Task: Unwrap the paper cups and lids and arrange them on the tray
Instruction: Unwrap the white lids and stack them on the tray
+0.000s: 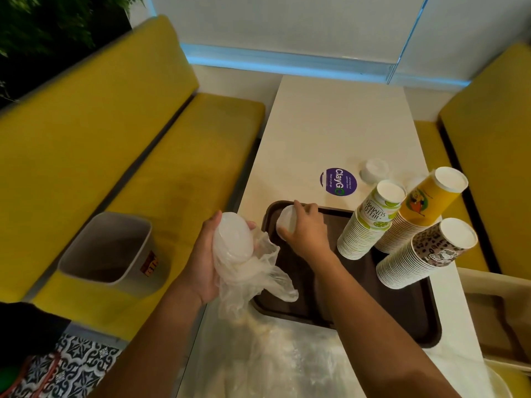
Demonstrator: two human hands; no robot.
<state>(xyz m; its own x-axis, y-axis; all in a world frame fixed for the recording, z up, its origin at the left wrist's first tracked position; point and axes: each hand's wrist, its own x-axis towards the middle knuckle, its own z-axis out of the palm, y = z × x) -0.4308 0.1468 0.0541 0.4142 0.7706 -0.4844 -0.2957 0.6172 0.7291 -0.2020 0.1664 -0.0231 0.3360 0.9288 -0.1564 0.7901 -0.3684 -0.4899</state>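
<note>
Centre-left, the left hand is clenched round a wrapped stack of lids, plastic wrap hanging loose below. Just right, the right hand curls its fingers over a few bare lids at the upper-left corner of the tray, with cup stacks at its right side. I'd set them flat and snug there, then peel the wrap downward so nothing spills.

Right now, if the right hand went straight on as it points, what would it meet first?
Probably the far-left rim of the dark brown plastic tray; the right hand, gripping translucent plastic lids, points there, though depth is unclear.
</note>
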